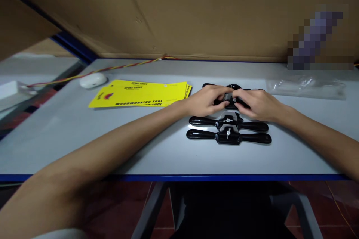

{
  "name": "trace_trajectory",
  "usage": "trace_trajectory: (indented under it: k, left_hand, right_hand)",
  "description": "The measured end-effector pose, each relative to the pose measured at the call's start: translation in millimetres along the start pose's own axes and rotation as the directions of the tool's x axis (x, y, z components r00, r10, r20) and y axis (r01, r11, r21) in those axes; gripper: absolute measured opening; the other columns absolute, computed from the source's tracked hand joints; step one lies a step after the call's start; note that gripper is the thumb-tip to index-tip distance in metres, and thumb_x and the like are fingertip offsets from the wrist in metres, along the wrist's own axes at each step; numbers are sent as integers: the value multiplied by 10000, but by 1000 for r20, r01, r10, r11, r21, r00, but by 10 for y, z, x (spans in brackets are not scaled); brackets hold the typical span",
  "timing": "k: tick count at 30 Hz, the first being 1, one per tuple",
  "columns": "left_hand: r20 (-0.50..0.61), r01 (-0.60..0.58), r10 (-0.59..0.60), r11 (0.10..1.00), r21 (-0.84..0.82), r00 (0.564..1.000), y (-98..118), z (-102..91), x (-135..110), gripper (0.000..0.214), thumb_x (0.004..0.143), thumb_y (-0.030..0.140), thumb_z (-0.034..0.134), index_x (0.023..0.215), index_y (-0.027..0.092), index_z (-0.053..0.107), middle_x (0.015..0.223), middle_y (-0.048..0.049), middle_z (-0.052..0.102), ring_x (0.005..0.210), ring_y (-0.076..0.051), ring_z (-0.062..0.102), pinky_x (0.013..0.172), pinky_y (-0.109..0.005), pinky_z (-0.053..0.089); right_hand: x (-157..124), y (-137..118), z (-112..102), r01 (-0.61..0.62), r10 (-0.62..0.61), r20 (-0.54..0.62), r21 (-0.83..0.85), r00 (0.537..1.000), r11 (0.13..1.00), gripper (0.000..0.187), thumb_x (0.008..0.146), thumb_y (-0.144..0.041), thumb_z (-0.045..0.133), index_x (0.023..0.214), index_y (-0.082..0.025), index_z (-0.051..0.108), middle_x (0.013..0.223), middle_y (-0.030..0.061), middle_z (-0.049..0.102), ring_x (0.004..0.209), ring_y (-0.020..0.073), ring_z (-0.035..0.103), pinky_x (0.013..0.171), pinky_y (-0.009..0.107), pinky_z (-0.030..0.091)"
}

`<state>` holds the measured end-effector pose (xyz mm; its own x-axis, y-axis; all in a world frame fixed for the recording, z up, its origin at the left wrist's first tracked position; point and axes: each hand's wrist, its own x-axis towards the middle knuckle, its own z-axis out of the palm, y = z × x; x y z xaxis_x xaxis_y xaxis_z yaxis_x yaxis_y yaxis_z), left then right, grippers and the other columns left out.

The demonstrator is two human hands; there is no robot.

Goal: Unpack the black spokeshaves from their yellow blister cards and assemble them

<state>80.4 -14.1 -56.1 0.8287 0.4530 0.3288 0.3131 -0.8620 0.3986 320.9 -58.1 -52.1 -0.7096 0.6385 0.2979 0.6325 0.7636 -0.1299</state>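
Several black spokeshaves lie in a row on the grey table point(84, 134). My left hand point(206, 100) and my right hand point(256, 104) are both closed around one black spokeshave point(230, 101) in the middle of the row, fingers meeting at its centre. Two more spokeshaves lie nearer to me, one point(228, 121) just under my hands and another point(228, 136) in front of it, each with a wing screw on top. A further spokeshave point(209, 85) shows partly behind my hands.
Yellow printed cards point(140, 93) lie stacked to the left. A white rounded case point(93, 80) sits beyond them, beside a red and yellow cable point(112, 68). Clear plastic bags point(307, 86) lie at the right. A cardboard wall point(196, 11) stands behind the table.
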Motion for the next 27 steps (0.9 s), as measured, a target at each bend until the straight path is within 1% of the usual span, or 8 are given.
trace_trajectory:
  k: [2,5,8,10,14,18,22,27]
  left_hand:
    - [-2,1,-1,1000,0,1000,-1,1,-1,364,952,339,493,1205,131,651,670,33,494,609,-149,501,658,-290,451]
    - [3,12,-12,1000,-1,1000,4,-2,-1,384,955,340,485,1234,128,643,679,29,507,614,-150,509,654,-288,448]
    - [6,22,-22,1000,2,1000,11,-6,-1,409,959,347,485,1262,118,635,685,28,512,616,-149,513,652,-284,441]
    - [6,22,-22,1000,7,1000,15,-7,0,414,960,352,484,1269,120,632,681,29,510,614,-149,514,649,-282,439]
    - [7,16,-16,1000,16,1000,18,0,6,379,955,349,480,1225,135,640,665,31,504,611,-153,515,646,-282,443]
    - [1,-5,5,1000,22,1000,27,5,13,348,950,336,472,1180,141,646,667,29,500,606,-154,506,642,-287,445]
    - [-3,-21,21,999,26,1000,44,-3,14,337,949,327,475,1166,138,649,676,24,504,612,-154,510,653,-287,452]
    - [-2,-23,23,999,26,1000,42,-5,16,335,958,323,480,1166,128,654,675,22,509,615,-153,517,654,-281,447]
  right_hand:
    - [-5,-6,-4,-16,17,-5,29,1000,999,334,995,-290,424,1238,-140,598,903,86,717,699,190,589,662,328,412]
    - [3,-7,-31,-36,34,21,83,999,996,325,1018,-307,413,1224,-148,608,1008,116,731,797,216,639,728,347,450]
    - [18,15,-54,-55,48,59,123,997,991,279,1038,-339,431,1181,-173,604,991,103,718,817,222,636,722,340,448]
    - [27,41,-48,-49,41,67,118,997,992,250,1047,-370,441,1120,-188,596,954,86,696,800,217,614,695,329,424]
    - [52,80,-19,4,-7,61,37,998,999,286,1071,-421,410,1009,-200,581,878,58,634,741,197,537,663,319,355]
    - [90,54,-30,83,-80,40,-100,996,991,350,1089,-380,355,912,-200,598,836,46,587,705,175,468,678,323,303]
    - [113,-2,-42,114,-109,33,-180,993,977,376,1091,-321,331,893,-196,625,848,53,598,702,172,456,692,332,284]
    - [122,-29,-23,101,-92,51,-216,994,971,396,1090,-321,321,909,-191,649,828,53,610,698,175,469,673,332,274]
